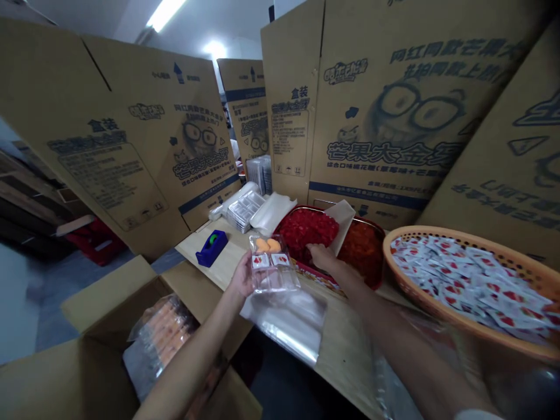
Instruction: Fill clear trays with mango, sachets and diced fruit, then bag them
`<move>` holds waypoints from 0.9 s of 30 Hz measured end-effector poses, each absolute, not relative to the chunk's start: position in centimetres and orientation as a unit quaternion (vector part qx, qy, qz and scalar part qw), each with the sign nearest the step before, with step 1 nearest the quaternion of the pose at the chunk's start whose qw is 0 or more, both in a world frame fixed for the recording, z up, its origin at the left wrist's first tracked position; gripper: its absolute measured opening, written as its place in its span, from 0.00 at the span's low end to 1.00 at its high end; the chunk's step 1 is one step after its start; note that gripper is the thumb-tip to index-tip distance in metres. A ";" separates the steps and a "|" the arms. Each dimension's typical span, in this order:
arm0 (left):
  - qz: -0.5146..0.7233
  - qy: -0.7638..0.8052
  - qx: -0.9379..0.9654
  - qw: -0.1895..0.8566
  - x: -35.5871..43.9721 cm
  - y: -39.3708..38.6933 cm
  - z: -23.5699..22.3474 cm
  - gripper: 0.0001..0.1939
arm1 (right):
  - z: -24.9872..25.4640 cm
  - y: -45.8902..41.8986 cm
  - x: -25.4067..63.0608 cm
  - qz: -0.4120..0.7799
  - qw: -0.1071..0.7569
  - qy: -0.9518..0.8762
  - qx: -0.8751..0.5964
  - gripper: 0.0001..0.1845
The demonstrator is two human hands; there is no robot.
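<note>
My left hand (244,276) is closed on the left edge of a clear plastic tray (275,280). Orange candy pieces (268,245) fill its upper part, and two white sachets with red prints (270,261) lie below them. My right hand (322,257) reaches into a red tray heaped with small red pieces (301,230). Its fingers look drawn together at the pieces, and the fingertips are partly hidden. Under the held tray, a stack of clear plastic bags (291,326) lies at the table's front edge.
An orange basket of sachets (476,286) stands at right, beside a tray of darker orange-red pieces (361,251). A blue tape dispenser (212,248) and stacked clear trays (245,209) are at left. An open carton (105,350) holds packed orange pieces. Tall cardboard boxes (289,134) wall the back.
</note>
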State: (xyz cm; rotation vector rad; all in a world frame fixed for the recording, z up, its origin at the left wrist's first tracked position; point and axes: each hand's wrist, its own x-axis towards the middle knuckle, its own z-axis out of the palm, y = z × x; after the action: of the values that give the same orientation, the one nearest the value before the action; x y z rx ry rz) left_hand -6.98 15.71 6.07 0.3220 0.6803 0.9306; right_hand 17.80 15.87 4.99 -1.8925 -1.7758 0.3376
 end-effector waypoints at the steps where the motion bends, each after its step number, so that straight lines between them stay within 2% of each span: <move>1: 0.435 0.322 0.150 0.827 -6.9 15.5 5.6 0.20 | 4.8 16.2 17.7 0.131 0.249 -0.662 -0.695 0.12; 6: 0.429 0.312 0.138 0.837 -5.4 15.9 4.5 0.20 | 3.9 17.5 18.6 0.159 0.199 -0.684 -0.684 0.10; 10: 0.418 0.312 0.135 0.843 -4.6 16.8 3.6 0.20 | 3.1 18.0 19.4 0.168 0.197 -0.679 -0.687 0.09; 17: 0.431 0.298 0.141 0.840 -3.9 17.7 2.2 0.18 | 4.5 16.8 18.9 0.150 0.286 -0.629 -0.707 0.07; 23: 0.435 0.280 0.142 0.844 -3.3 18.0 1.9 0.18 | 6.8 12.7 14.4 0.258 0.384 -0.660 -0.592 0.07; 27: 0.423 0.279 0.145 0.850 -3.1 18.0 2.0 0.19 | 7.3 10.9 11.9 0.272 0.380 -0.680 -0.565 0.06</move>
State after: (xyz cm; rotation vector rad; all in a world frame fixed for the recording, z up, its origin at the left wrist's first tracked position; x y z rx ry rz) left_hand -3.07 17.99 1.95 0.3060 0.5869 0.8909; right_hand 11.87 10.87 7.31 -1.4439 -1.7352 0.6956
